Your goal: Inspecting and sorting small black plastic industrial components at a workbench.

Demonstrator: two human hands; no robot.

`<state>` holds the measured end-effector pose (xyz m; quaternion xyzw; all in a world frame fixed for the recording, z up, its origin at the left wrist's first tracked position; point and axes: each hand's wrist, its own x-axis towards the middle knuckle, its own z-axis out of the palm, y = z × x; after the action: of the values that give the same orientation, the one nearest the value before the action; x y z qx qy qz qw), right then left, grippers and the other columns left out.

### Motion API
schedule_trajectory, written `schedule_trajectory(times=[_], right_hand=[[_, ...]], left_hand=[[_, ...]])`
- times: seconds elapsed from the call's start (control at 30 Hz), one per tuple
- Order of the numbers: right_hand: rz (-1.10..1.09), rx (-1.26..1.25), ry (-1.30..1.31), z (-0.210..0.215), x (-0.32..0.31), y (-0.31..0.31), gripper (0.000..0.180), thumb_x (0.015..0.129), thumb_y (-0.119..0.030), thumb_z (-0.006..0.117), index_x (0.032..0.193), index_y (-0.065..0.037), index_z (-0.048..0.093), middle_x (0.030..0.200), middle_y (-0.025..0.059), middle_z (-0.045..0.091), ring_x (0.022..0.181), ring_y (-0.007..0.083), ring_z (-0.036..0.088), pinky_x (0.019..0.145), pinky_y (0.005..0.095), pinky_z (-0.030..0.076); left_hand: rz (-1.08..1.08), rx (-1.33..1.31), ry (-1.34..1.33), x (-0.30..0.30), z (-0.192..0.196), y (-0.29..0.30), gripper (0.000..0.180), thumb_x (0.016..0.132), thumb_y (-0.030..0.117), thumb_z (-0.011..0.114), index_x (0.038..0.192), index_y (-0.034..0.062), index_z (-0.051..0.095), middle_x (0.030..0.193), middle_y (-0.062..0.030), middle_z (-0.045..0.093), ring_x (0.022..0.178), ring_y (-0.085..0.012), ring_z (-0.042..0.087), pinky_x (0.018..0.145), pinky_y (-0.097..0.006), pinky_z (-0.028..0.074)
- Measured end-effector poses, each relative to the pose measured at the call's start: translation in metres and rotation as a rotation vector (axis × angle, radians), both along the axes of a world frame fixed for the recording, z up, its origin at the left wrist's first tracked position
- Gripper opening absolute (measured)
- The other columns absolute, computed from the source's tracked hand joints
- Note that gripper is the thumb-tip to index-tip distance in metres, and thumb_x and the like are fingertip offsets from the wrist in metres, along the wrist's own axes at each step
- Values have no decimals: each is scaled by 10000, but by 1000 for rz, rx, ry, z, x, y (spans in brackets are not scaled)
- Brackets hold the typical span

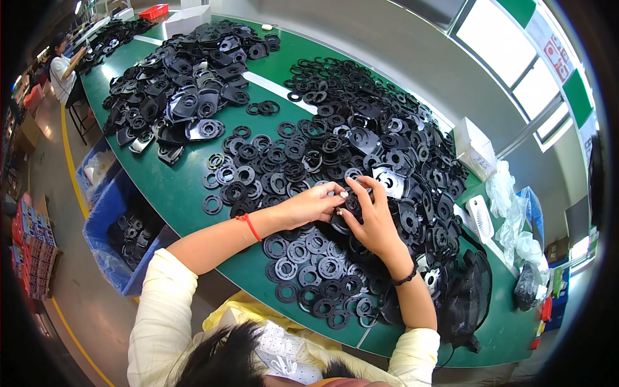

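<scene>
1. While your left hand (316, 205) and right hand (374, 222) meet at one small black part (352, 204), both look closed on it in fingertip grips; the part sits between them, mostly hidden by your fingers.
2. For a good result, let one hand steady the part and the other adjust it; press evenly and keep fingertips off its centre, so it doesn't tilt.
3. Work just clear of the pile, as a dropped piece would easily get lost there.
4. Counting up, two large heaps: one mixed heap (419, 151) beyond and right of your hands, one heap of covers (187, 80) farther off, beyond your left hand.
5. Nearer than your hands lie grey and black rings (330, 267), too overlapped to count.
6. Right of your right hand: one white slotted tray (480, 218), one black mesh bag (467, 300), one white box (474, 148).
</scene>
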<state>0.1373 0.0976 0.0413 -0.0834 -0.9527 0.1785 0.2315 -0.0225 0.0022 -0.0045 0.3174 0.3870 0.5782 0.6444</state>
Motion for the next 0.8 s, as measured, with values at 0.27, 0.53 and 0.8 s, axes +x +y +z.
schedule_trajectory(times=[0.27,0.53,0.8], right_hand=[[-16,20,50,0,-2,-2,675,697,-179,780,1274,-47,457,1226,171,434,1104,332,477,908,389,433],[-68,13,153,-9,0,3,533,736,-120,738,1198,11,507,1089,179,505,982,330,547,846,376,465],[-84,21,143,-6,1,1,541,730,-115,752,1198,3,507,1083,153,471,873,272,579,761,339,492]], left_hand=[[62,77,236,-3,1,-3,259,961,144,482,1185,37,410,987,-31,604,807,-69,554,716,-221,468],[190,124,345,-2,-7,1,256,936,167,542,1125,25,444,886,-24,639,697,-27,515,575,-193,395],[184,158,432,-1,3,-4,226,947,150,517,1113,14,446,906,-36,641,804,-44,554,674,-207,445]])
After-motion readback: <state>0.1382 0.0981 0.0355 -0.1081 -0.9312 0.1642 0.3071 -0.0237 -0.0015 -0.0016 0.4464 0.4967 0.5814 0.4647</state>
